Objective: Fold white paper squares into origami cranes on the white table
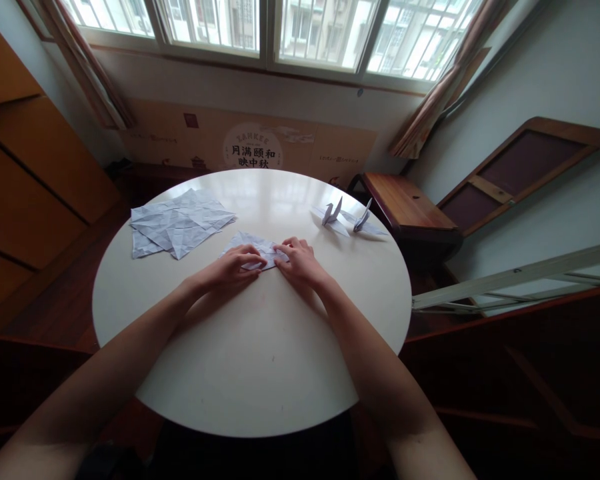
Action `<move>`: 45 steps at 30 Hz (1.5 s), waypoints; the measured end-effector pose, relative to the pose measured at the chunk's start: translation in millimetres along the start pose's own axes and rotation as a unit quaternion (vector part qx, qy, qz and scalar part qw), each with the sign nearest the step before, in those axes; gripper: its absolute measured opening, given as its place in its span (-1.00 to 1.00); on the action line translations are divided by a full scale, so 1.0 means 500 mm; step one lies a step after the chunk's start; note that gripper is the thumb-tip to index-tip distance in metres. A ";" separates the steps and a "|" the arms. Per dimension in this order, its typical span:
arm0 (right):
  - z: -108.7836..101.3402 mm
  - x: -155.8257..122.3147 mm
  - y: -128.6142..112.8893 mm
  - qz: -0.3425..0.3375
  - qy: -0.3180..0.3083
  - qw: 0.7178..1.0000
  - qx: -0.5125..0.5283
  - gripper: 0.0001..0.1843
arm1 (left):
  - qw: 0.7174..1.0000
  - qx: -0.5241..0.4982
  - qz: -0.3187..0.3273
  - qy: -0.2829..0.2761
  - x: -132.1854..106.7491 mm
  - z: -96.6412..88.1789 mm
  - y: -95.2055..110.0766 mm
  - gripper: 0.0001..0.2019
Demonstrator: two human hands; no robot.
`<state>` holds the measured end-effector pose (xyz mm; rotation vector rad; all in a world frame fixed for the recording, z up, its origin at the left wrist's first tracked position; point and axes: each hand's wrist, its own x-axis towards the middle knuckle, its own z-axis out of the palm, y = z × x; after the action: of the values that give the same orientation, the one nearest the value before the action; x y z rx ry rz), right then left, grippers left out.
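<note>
A creased piece of white paper [253, 241], folded over, lies flat on the round white table between my two hands. My left hand [236, 263] is closed at its left near side, fingers bent and thumb on the near edge. From the right, my right hand [300, 259] pinches the paper's near right edge, its fingers over the top and thumb below. Both hands partly hide the paper. To the left lies a pile of creased paper sheets [185, 221]. Two folded paper cranes, a left crane [331, 215] and a right crane [364, 220], stand at the right.
The round table [230, 373] has a curved edge close in front of me. Behind it a printed cardboard panel [300, 137] leans under the barred windows. A wooden bench [405, 200] stands beyond the right edge, and wooden cabinets [40, 160] are on the left.
</note>
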<state>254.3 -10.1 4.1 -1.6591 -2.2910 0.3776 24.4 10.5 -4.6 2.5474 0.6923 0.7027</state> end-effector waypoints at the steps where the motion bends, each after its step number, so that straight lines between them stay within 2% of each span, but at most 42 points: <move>1: 0.000 0.000 0.000 0.000 0.000 1.000 0.000 -0.55 | 1.000 0.000 -0.001 0.000 0.000 0.000 0.001 -0.74; 34: 0.002 0.000 0.001 0.000 0.005 1.000 0.002 -0.56 | 1.000 0.009 -0.008 -0.011 -0.003 -0.001 -0.003 -0.73; 45: 0.003 -0.001 0.003 -0.005 0.006 1.000 0.000 -0.56 | 0.999 0.001 -0.018 0.028 -0.001 -0.003 0.012 -0.74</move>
<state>255.3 -10.0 2.3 -1.6438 -2.2902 0.3633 25.5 5.9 -0.7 2.5197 0.7557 0.7643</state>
